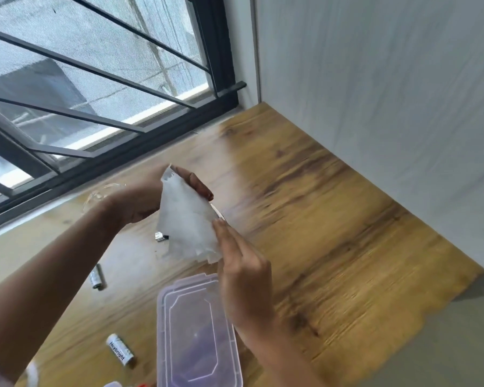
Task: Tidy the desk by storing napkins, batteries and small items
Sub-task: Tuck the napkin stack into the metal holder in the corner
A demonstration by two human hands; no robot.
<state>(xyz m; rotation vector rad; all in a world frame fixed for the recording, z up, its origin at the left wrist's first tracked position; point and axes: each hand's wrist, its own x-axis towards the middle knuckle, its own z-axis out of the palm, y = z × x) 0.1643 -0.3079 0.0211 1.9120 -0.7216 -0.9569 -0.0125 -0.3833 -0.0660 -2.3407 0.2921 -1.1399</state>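
Observation:
Both hands hold a white napkin (189,219) above the wooden desk (333,219). My left hand (140,199) grips its upper part from behind, fingers curling over the top edge. My right hand (243,272) pinches its lower right edge. Below them a clear plastic box with its lid on (196,336) lies on the desk. A silver battery (120,349) lies left of the box, a second battery (96,276) further back, and a small silver item (160,236) sits partly hidden behind the napkin.
A barred window (95,93) runs along the desk's far side and a white wall (375,107) bounds its right. A clear glass object (101,194) shows behind my left wrist. The desk's near right edge (458,286) drops off. Small red and white items (129,384) peek in at the bottom.

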